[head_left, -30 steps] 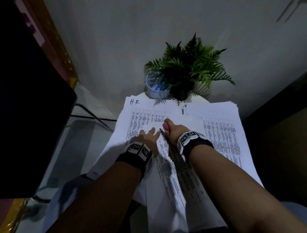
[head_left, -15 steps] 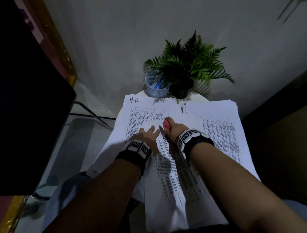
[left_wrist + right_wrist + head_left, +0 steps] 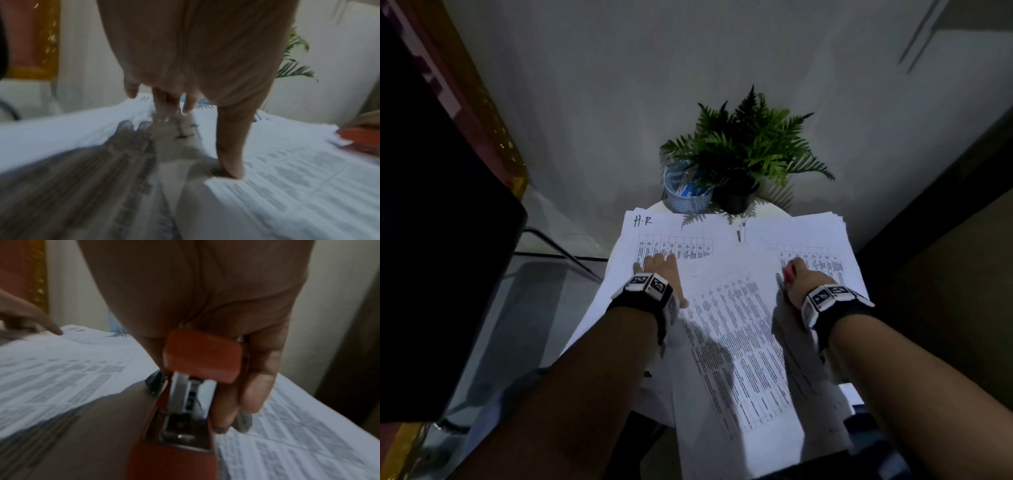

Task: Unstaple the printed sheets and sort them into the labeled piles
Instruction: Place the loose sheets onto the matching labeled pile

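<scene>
Printed table sheets cover the small round table (image 3: pixel 654 209). The left pile (image 3: pixel 654 236) is marked "H.R" by hand; a second pile (image 3: pixel 822 240) lies at the right. A loose sheet (image 3: pixel 739 342) runs down the middle toward me. My left hand (image 3: pixel 657 263) rests on the H.R pile with its fingers (image 3: pixel 168 104) extended and its thumb (image 3: pixel 230 162) pressing on paper. My right hand (image 3: pixel 799 281) is over the right pile and grips a red stapler (image 3: pixel 201 356), its fingers (image 3: pixel 255 386) curled round the body. The left wrist view is blurred.
A potted fern (image 3: pixel 746 154) and a mesh cup (image 3: pixel 686 193) stand at the table's far edge against the wall. A large black object (image 3: pixel 431 240) fills the left side over a glass surface (image 3: pixel 524 291). Papers overhang the table's near edge.
Both hands have moved apart from the middle sheet: the left hand went left onto the H.R pile, the right hand went right over the other pile, still holding the stapler.
</scene>
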Demonstrator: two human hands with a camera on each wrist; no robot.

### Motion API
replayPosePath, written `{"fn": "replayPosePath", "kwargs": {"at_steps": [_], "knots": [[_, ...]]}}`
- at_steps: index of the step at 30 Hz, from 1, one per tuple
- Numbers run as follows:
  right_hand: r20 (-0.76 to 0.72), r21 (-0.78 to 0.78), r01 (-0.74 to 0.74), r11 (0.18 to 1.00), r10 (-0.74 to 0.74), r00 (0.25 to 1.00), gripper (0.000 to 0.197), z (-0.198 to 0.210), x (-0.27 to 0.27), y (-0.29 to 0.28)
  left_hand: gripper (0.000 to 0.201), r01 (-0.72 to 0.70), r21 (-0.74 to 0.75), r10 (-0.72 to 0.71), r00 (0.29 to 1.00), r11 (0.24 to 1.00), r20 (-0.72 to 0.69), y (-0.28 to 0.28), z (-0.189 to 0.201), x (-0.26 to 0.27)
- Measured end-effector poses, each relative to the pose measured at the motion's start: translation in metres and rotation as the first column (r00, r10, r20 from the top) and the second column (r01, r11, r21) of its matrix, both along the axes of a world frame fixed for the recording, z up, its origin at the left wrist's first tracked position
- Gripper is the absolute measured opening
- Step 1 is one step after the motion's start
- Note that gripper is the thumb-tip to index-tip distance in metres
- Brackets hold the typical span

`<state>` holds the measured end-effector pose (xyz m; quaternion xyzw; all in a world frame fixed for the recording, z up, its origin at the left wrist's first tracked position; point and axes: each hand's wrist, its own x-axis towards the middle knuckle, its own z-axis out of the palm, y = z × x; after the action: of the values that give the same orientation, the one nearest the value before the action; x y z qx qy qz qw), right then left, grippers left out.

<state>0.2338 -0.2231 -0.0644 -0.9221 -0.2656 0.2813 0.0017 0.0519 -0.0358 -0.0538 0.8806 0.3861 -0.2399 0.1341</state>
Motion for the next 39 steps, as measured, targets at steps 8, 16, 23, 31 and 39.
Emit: {"fn": "replayPosePath", "kwargs": {"at_steps": [8, 16, 23, 31, 39], "knots": [[-0.005, 0.038, 0.11, 0.993, -0.11, 0.994, 0.059, 0.017, 0.001, -0.025, 0.033, -0.226, -0.259, 0.314, 0.87, 0.939, 0.381, -0.008, 0.032, -0.009], [0.019, 0.552, -0.008, 0.834, -0.003, 1.0, 0.021, 0.102, -0.054, 0.007, 0.013, -0.222, -0.443, 0.495, 0.325, 0.868, 0.806, -0.023, 0.116, -0.053], [-0.298, 0.787, 0.185, 0.588, 0.1, 0.949, 0.007, 0.154, -0.116, 0.018, 0.02, -0.069, -0.538, 0.54, 0.204, 0.84, 0.817, -0.071, 0.128, -0.07], [-0.48, 0.74, 0.39, 0.547, 0.024, 0.877, 0.02, 0.168, -0.137, -0.007, 0.019, -0.003, -0.452, 0.442, 0.217, 0.892, 0.87, -0.105, 0.134, -0.077], [-0.541, 0.675, 0.475, 0.565, -0.06, 0.839, 0.018, 0.172, -0.144, -0.02, 0.011, 0.075, -0.426, 0.402, 0.217, 0.902, 0.889, -0.125, 0.143, -0.081]]}}
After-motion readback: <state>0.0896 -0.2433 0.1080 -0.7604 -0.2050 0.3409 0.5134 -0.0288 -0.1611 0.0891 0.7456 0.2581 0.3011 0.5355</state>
